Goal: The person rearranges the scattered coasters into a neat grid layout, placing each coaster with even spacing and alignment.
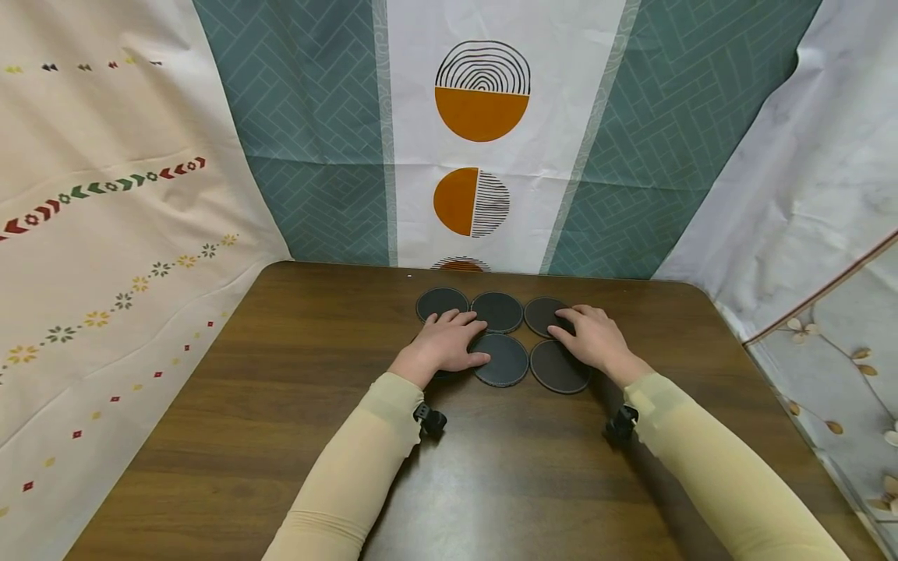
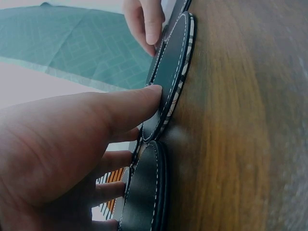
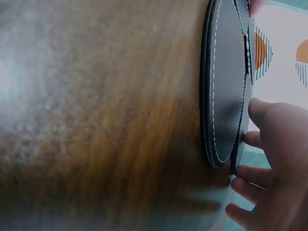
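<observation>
Round dark coasters with pale edge stitching lie on the table in two rows of three, close together. My left hand [image 1: 445,343] rests over the front left coaster [image 2: 140,192], mostly hiding it in the head view, with fingers spread. Its thumb touches the front middle coaster [image 1: 502,362], whose edge shows a checked pattern in the left wrist view. At the back right coaster [image 1: 540,315], my right hand [image 1: 596,339] has its thumb and fingertips on the right side. The front right coaster [image 3: 228,91] lies just nearer than that hand. Between the hands' far sides sits the back middle coaster [image 1: 497,310].
The back left coaster [image 1: 442,301] lies beyond my left fingertips. The brown wooden table [image 1: 281,436] ends at a patterned cloth [image 1: 477,218] behind, with a cream cloth [image 1: 126,234] on the left and a floral one [image 1: 828,343] on the right.
</observation>
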Demonstrator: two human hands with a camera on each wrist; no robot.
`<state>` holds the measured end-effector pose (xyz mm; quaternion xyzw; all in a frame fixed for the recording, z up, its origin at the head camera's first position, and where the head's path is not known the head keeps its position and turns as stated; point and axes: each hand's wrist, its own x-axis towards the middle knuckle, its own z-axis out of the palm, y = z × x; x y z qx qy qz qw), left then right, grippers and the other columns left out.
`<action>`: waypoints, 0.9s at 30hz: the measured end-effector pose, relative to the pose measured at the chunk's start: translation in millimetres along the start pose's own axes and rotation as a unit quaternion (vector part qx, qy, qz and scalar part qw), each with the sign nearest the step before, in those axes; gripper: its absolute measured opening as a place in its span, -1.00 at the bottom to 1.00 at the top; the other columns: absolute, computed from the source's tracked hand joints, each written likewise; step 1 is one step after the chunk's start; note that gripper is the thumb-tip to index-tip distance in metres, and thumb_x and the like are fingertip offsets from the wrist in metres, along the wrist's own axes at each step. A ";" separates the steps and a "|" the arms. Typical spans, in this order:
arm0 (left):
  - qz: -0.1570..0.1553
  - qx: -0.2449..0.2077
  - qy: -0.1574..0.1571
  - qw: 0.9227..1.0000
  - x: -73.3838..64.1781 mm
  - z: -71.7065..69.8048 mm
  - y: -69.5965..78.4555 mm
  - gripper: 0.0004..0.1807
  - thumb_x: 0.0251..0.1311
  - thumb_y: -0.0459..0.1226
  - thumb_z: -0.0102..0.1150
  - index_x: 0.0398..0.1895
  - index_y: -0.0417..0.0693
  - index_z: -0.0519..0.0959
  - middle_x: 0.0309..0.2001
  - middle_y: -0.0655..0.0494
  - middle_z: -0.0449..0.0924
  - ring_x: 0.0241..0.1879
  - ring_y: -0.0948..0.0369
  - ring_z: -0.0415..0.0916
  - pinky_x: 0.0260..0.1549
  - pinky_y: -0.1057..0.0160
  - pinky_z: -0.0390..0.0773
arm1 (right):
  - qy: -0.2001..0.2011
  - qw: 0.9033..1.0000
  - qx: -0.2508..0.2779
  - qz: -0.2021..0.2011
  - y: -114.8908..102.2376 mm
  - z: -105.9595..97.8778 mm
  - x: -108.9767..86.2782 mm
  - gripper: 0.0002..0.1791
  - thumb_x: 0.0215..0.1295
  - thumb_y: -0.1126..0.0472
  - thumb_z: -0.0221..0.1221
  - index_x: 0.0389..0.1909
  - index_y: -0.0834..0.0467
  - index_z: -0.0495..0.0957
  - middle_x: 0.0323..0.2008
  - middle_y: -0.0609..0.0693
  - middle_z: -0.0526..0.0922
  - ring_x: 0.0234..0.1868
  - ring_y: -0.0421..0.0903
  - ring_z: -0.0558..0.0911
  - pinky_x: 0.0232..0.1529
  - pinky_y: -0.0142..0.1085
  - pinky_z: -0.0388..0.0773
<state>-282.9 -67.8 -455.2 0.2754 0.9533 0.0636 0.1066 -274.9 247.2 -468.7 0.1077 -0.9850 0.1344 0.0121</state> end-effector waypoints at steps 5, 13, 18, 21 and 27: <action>0.000 0.000 0.000 1.000 -0.6 0.8 -0.8 -0.16 0.58 0.27 0.16 0.78 0.23 0.26 0.77 0.10 0.09 0.75 -0.07 -0.04 0.64 -0.30 0.00 | 0.003 1.000 0.006 -0.001 -0.8 0.8 -1.9 -0.37 0.72 -0.09 0.17 0.55 0.25 0.52 0.48 0.44 0.45 0.48 0.50 0.39 0.49 0.40 0.27; -0.003 -0.001 -0.001 1.000 0.5 -2.6 0.2 -0.16 0.56 0.27 0.19 0.77 0.23 0.28 0.77 0.09 0.11 0.73 -0.06 0.00 0.63 -0.30 0.04 | -0.003 1.000 0.017 0.000 1.3 -2.1 -2.6 -0.33 0.74 -0.13 0.12 0.60 0.22 0.46 0.59 0.43 0.29 0.54 0.52 0.30 0.51 0.42 0.22; 0.001 0.009 -0.006 1.000 4.9 -10.3 -1.4 -0.17 0.53 0.26 0.24 0.75 0.24 0.31 0.74 0.08 0.17 0.70 -0.06 0.08 0.59 -0.30 0.15 | 0.001 1.000 0.018 0.007 2.8 -4.2 -2.3 -0.32 0.74 -0.13 0.13 0.61 0.22 0.44 0.60 0.43 0.27 0.55 0.51 0.29 0.50 0.44 0.22; 0.001 0.013 -0.015 1.000 7.2 -10.9 -1.6 -0.16 0.52 0.26 0.25 0.75 0.25 0.32 0.73 0.07 0.19 0.69 -0.08 0.11 0.57 -0.32 0.17 | 0.000 1.000 0.020 0.008 3.4 -4.6 -4.1 -0.32 0.73 -0.13 0.14 0.62 0.22 0.43 0.61 0.42 0.27 0.57 0.50 0.28 0.51 0.43 0.22; -0.002 0.016 -0.011 1.000 7.8 -8.1 -2.7 -0.16 0.52 0.27 0.25 0.74 0.26 0.32 0.74 0.05 0.17 0.69 -0.09 0.09 0.56 -0.39 0.15 | 0.018 1.000 0.012 -0.007 3.0 -6.0 -10.0 -0.34 0.72 -0.10 0.16 0.59 0.23 0.46 0.58 0.41 0.32 0.55 0.49 0.31 0.49 0.45 0.22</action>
